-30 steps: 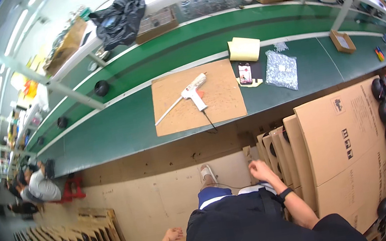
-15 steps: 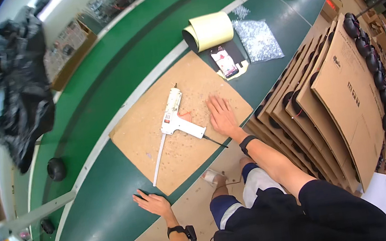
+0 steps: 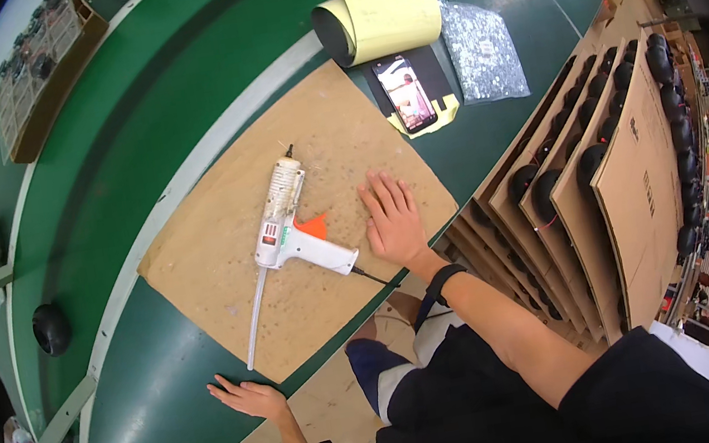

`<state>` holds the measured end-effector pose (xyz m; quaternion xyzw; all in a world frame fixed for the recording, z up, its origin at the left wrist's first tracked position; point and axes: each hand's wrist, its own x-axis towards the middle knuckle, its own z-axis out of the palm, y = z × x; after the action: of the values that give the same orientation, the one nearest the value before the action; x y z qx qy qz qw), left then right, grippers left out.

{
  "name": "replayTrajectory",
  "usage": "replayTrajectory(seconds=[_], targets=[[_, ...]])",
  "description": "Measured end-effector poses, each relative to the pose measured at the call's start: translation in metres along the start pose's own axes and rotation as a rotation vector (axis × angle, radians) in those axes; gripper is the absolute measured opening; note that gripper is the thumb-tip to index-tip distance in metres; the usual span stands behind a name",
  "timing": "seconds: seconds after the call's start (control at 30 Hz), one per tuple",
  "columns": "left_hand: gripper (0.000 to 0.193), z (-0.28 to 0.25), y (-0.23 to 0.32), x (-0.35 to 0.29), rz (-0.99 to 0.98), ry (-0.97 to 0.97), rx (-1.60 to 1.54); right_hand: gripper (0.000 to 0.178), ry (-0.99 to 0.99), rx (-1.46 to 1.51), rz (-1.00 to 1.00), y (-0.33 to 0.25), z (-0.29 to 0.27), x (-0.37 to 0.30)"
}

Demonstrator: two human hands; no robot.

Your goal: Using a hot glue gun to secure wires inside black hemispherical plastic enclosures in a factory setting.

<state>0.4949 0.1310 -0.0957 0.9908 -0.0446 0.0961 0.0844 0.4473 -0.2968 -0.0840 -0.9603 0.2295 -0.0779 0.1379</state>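
Observation:
A white hot glue gun (image 3: 308, 248) with an orange trigger lies on its side on a stained sheet of brown cardboard (image 3: 197, 272). Its worn nozzle points away from me, a glue stick (image 3: 257, 320) sticks out of its rear, and a dark cord runs from the handle. My right hand (image 3: 394, 223) rests flat on the cardboard, right of the handle and apart from it, fingers extended. On the green tabletop, just off the cardboard's near left corner, lies my left hand (image 3: 251, 398), its fingers stretched out. Neither hand holds anything.
Beyond the cardboard are a yellow-backed roll (image 3: 393, 18), a phone (image 3: 406, 94) with a lit screen and a clear bag of small parts (image 3: 483, 51). Cardboard sheets with black round parts (image 3: 638, 216) stand at right. A black round part (image 3: 51, 329) sits on the green conveyor (image 3: 125, 155).
The view has shifted, and the black plastic bag at far left has dropped out of sight. Both hands stay in place beside the glue gun. The phone's screen shows another picture.

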Motion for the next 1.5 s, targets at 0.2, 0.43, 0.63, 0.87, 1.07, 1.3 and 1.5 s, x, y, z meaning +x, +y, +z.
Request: replayTrajectory(seconds=[0.2, 0.43, 0.63, 0.87, 1.07, 1.3, 1.5], targets=[[0.055, 0.007, 0.014, 0.001, 0.002, -0.02, -0.01, 0.059, -0.015, 0.016, -0.002, 0.014, -0.004, 0.005], [0.067, 0.002, -0.011, -0.011, -0.024, -0.196, 0.018, 0.055, 0.002, -0.112, -0.107, 0.009, 0.023, 0.004], [0.069, -0.009, 0.008, 0.0, -0.087, -0.117, -0.052, 0.057, 0.072, -0.054, -0.209, 0.028, 0.019, -0.001], [0.068, -0.026, 0.0, -0.009, -0.113, -0.078, -0.119, 0.055, 0.099, -0.128, -0.25, 0.006, 0.011, -0.002], [0.063, -0.062, 0.009, -0.062, -0.123, -0.239, -0.457, 0.054, 0.108, -0.183, -0.226, 0.009, 0.01, -0.001], [0.059, -0.109, -0.047, -0.263, -0.441, -0.621, -0.167, 0.055, 0.113, -0.178, -0.196, 0.007, 0.008, -0.001], [0.056, -0.12, -0.152, -0.247, -0.631, -0.464, 0.134, 0.056, 0.147, -0.217, -0.234, 0.012, 0.014, 0.0]])
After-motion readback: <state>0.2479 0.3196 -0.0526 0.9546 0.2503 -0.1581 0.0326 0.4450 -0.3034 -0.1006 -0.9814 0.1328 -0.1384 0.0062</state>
